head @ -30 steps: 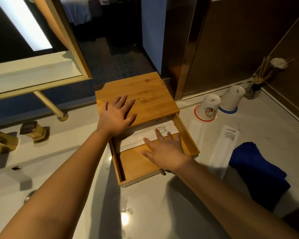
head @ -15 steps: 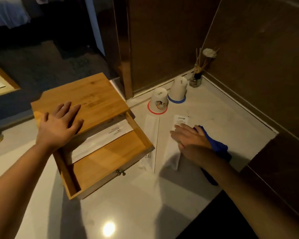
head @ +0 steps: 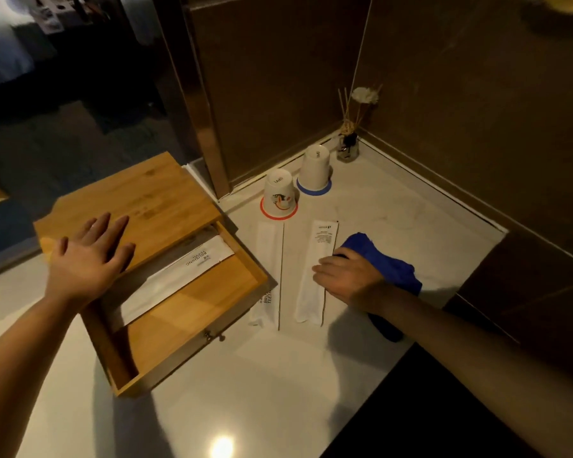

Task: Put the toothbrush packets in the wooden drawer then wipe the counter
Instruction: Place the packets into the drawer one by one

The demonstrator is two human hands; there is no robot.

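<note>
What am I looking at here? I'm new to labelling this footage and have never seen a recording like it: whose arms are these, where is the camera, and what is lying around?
There is no machine: a person wears a wide-angle camera on the head, looking down at their own arms. The left hand lies flat on top of a wooden box, whose drawer is pulled open with one toothbrush packet inside. Two more packets lie on the white counter: the near packet beside the drawer, the far packet under the fingers of the right hand, which also rests against a blue cloth. Neither hand has a grip on anything yet. Behind stand two upturned cups and a reed diffuser.
</note>
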